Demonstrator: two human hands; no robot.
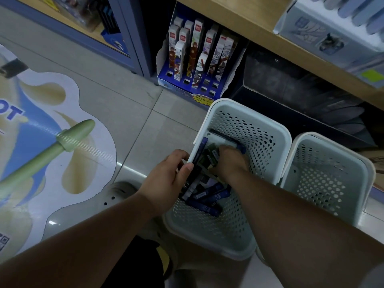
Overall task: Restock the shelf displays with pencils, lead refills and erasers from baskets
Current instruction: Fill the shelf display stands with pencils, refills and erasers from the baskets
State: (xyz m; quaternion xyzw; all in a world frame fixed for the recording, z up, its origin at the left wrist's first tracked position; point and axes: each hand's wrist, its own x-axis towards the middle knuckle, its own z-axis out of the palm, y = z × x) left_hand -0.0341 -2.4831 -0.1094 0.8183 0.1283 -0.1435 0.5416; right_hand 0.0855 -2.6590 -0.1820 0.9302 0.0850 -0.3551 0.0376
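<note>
Gripping refill packs (200, 151), left hand (166, 177) curled

left hand (172, 177): grips lead refill packs (200, 151) | right hand (230, 163): fingers curled downward, grasp hidden | forearms extended

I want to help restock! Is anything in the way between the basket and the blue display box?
Nothing visible is. Only bare floor tile lies between the basket and the blue display box. The left hand already grips lead refills.
</note>
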